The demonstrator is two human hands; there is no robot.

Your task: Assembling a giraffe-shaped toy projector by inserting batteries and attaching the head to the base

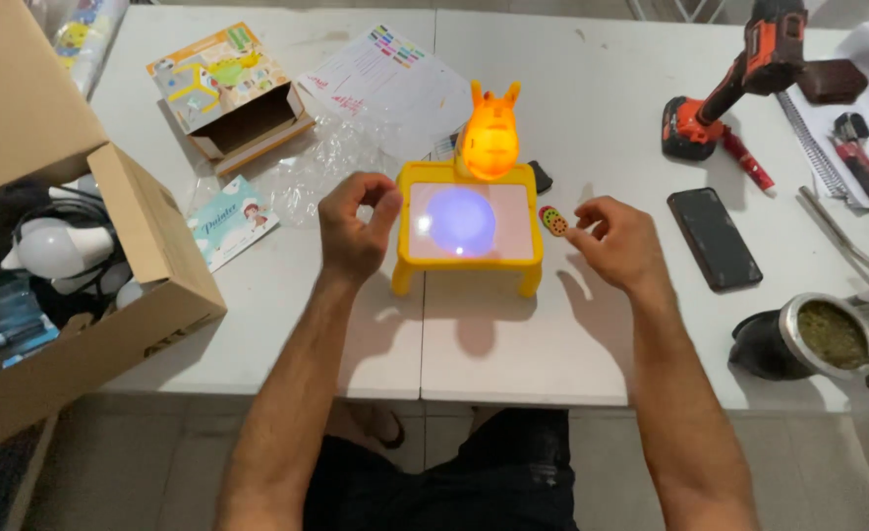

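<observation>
A yellow toy projector table [467,258] stands mid-worktop [592,334], its screen lit with a bluish circle. The left hand [354,224] sits at the table's left edge, fingers curled, grip released. The right hand [619,242] rests just right of it, fingertips pinching a small round disc [555,221]. A black phone [714,237] lies further right, a drill [739,79] beyond.
</observation>
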